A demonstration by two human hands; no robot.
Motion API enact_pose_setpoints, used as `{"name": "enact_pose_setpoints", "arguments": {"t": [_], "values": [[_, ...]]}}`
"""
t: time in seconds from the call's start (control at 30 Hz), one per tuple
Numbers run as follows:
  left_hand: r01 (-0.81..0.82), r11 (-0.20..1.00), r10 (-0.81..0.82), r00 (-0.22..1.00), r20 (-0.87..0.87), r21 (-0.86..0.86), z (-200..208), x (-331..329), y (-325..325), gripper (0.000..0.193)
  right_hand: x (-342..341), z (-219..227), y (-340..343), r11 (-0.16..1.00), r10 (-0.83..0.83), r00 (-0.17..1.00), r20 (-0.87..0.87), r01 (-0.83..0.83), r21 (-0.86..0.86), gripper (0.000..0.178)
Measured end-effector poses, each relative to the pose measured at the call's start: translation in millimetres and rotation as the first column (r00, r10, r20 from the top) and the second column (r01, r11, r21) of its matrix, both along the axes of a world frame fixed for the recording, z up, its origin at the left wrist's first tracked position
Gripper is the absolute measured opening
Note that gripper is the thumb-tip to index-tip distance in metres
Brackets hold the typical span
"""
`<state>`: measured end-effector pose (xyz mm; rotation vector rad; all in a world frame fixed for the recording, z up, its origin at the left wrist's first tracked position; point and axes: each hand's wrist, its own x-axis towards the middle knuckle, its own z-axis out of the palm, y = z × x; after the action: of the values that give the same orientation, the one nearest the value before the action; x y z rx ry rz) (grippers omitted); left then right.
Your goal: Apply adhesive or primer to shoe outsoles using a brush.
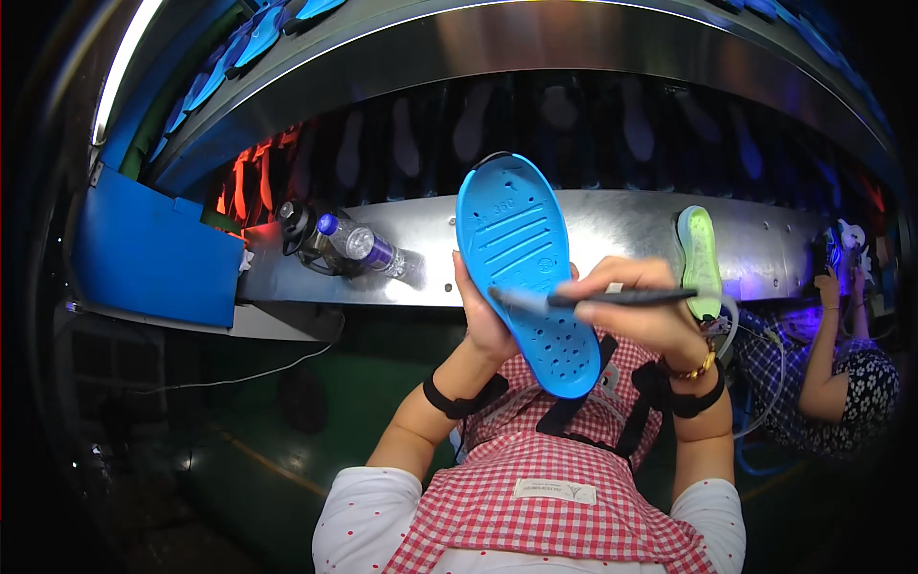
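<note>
My left hand [486, 320] grips a bright blue insole [521, 230] by its edge, with the perforated end toward me. Moulded ridges and several small holes mark its face. In my right hand [636, 301] is a brush [660, 297] with a dark handle, held sideways between fingers and thumb. The brush's pale tip, smeared by motion, lies over the middle of the insole near its left edge; whether it touches cannot be made out. Part of my left hand's grip is hidden behind the insole.
Beyond my hands runs a metal ledge [612, 215]. On it stand a clear bottle with a purple label [368, 247], a dark bottle [311, 234] and a yellow-green insole [701, 258]. Further insoles hang in the dark rack [406, 134] behind. A blue box [158, 249] stands left; a co-worker [832, 383] sits right.
</note>
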<state>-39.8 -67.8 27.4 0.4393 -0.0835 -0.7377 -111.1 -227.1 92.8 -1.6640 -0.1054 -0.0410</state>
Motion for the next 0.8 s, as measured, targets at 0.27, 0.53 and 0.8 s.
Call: {"name": "enact_pose_setpoints", "arguments": {"t": [0.27,0.53,0.8], "values": [[-0.202,0.979,0.204,0.954,0.221,-0.033,-3,19,2,0.102,-5,-12,-1,0.995,0.060,0.986,0.154,-0.046,-0.092,0.025],[-0.382,0.923,0.386,0.915,0.116,-0.056,13,26,8,0.103,-14,-19,-3,0.996,0.042,0.994,0.098,-0.050,0.077,0.024],[-0.384,0.923,0.379,0.915,0.138,0.018,28,30,11,0.102,-18,-24,-9,0.989,-0.094,0.996,-0.001,0.093,0.112,0.024]]}}
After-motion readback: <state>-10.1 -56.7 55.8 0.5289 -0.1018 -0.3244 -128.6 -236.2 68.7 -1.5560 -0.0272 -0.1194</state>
